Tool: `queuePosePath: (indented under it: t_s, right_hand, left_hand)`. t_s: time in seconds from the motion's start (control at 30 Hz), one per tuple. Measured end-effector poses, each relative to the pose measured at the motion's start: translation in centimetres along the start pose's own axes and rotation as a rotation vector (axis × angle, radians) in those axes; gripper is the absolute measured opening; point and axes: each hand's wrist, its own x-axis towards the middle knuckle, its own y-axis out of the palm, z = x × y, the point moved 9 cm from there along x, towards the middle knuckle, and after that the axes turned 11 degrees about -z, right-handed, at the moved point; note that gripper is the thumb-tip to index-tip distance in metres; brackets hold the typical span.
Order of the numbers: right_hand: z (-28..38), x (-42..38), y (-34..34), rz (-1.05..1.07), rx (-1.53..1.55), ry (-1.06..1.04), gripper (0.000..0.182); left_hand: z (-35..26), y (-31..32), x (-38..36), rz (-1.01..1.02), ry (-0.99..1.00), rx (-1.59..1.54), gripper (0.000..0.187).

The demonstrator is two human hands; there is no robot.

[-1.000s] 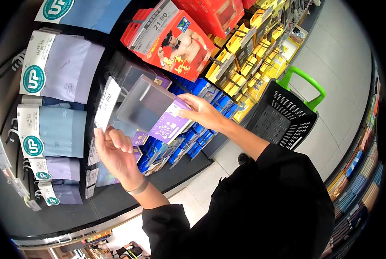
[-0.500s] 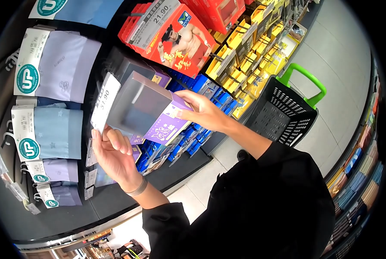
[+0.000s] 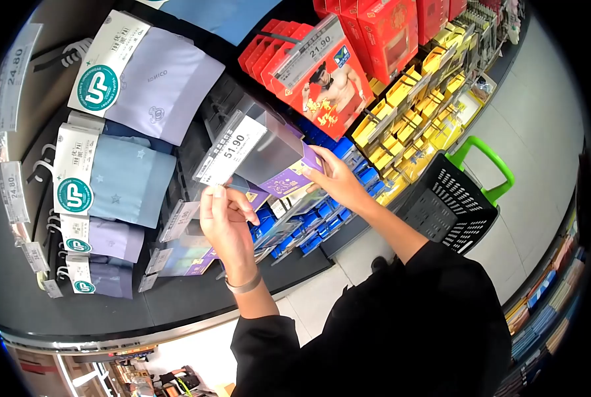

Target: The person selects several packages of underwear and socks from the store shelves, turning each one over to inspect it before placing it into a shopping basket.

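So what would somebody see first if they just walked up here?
Probably the purple box in the middle, held up at the shelf by the right hand, with the left hand just under a white price tag reading 51.90. Next, the bright red boxes hanging above it, and the black basket with a green handle on the floor to the right.

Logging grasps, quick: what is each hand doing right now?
Left hand: fingers pinching the white price tag.
Right hand: closed on the purple box, holding it at the rack.
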Motion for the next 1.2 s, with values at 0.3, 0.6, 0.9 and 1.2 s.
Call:
queuePosePath:
  t_s: [0.3,0.6,0.9,1.2]
  right_hand:
    - [-2.6,-6.6,-6.6,-0.226,-0.081,-0.012,0.034]
    - [-12.7,-22.8,-15.7,-0.419,-0.243,0.424,0.019]
    - [-13.4,-30.3,-17.5,-0.574,-0.427,0.413,0.02]
    - [2.6,-24.4,-36.7,-0.899,-1.336,-0.051,0.019]
  left_hand:
    - [7.5,-2.8,-6.0,0.089,-0.161,0.076,0.022]
    - [22.4,-7.5,-24.3,0.472,-0.799,0.072,0.022]
    - [29.1,-9.8,-29.6,0.833,-0.864,0.174,0.021]
    - [30.2,-8.0,-32.6,0.767,-0.801,0.218,0.022]
